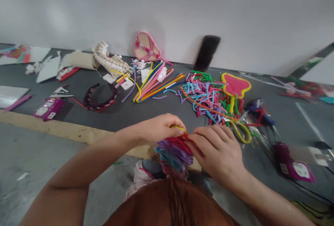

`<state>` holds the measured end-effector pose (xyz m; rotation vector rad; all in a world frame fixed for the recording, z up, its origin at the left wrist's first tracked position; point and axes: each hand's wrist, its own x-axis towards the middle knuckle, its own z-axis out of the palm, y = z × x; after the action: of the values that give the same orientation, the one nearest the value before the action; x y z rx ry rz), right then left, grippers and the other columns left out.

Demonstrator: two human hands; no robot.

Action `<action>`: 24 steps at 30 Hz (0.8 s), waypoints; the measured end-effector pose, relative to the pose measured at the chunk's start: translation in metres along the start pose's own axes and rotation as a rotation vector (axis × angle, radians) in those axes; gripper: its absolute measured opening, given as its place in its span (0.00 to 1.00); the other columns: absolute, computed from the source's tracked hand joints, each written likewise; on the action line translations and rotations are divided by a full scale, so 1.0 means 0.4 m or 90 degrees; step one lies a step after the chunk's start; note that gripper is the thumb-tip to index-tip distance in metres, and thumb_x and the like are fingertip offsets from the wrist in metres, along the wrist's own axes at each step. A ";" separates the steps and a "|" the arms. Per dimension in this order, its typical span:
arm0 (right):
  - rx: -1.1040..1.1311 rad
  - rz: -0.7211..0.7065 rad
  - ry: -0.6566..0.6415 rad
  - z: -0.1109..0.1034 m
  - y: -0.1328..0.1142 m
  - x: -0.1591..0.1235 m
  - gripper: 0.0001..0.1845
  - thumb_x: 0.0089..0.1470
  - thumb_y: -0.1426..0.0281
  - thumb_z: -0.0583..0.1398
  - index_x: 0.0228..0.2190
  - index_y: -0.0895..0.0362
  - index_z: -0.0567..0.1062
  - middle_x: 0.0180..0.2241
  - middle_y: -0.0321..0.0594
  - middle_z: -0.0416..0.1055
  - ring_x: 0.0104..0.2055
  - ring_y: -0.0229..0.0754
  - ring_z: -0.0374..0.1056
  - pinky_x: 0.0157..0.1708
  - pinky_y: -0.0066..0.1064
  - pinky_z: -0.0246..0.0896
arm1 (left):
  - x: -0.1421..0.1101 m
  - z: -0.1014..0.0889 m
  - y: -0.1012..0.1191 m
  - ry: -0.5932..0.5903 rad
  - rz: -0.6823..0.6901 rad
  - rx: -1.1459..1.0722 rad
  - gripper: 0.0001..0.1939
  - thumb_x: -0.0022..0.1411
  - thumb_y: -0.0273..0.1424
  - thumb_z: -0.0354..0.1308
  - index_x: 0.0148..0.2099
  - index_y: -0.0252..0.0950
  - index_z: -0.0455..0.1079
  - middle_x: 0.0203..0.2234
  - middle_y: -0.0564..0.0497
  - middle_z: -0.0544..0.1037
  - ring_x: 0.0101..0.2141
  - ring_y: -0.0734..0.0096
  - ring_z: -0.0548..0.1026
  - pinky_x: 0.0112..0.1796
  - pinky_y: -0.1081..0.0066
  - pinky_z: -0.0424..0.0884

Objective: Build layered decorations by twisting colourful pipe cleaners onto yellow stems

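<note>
Close to my body, at the table's front edge, is a layered pipe-cleaner piece (175, 153) with fuzzy bands of red, purple, blue and pink. My left hand (167, 128) is closed on its top, where a bit of yellow pipe cleaner shows under the fingers. From the other side my right hand (219, 147) pinches the red and orange strands at the upper right edge. Both sets of fingertips almost meet there, and they hide the exact grip. Beyond my right hand lies a heap of short cut pipe cleaners (202, 95) in blue, pink, purple and red.
Long pipe cleaners (153, 83) lie mid-table near a pink leaf-shaped fan (147, 47). A phone (207, 52) leans on the wall. A pink and yellow shape (236, 85), a dark braided headband (100, 97) and purple glue guns (49, 107) are around. Cables run at right.
</note>
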<state>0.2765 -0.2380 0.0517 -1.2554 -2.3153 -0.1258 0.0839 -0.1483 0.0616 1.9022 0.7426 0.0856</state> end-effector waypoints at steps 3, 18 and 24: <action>-0.016 -0.002 -0.018 -0.004 -0.008 -0.007 0.05 0.59 0.73 0.59 0.37 0.54 0.75 0.37 0.39 0.77 0.38 0.44 0.67 0.41 0.40 0.54 | 0.001 0.000 0.001 -0.011 -0.003 -0.004 0.12 0.64 0.33 0.50 0.38 0.33 0.73 0.37 0.48 0.77 0.42 0.65 0.73 0.44 0.70 0.67; 0.147 -0.020 -0.024 0.001 0.016 -0.005 0.07 0.59 0.72 0.58 0.33 0.54 0.76 0.42 0.42 0.74 0.45 0.47 0.64 0.44 0.41 0.59 | 0.015 0.009 0.004 -0.001 -0.010 0.059 0.12 0.65 0.30 0.51 0.41 0.32 0.74 0.37 0.48 0.78 0.41 0.66 0.73 0.43 0.70 0.67; -0.018 -0.061 -0.022 -0.017 0.020 0.013 0.03 0.58 0.71 0.61 0.33 0.54 0.76 0.37 0.37 0.77 0.41 0.46 0.66 0.42 0.40 0.56 | 0.021 0.014 -0.009 0.004 0.014 0.087 0.13 0.67 0.31 0.49 0.38 0.33 0.74 0.37 0.49 0.77 0.44 0.66 0.71 0.49 0.69 0.65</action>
<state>0.2831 -0.2318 0.0587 -1.1681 -2.4119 -0.1722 0.0912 -0.1473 0.0538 2.0420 0.7473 0.0556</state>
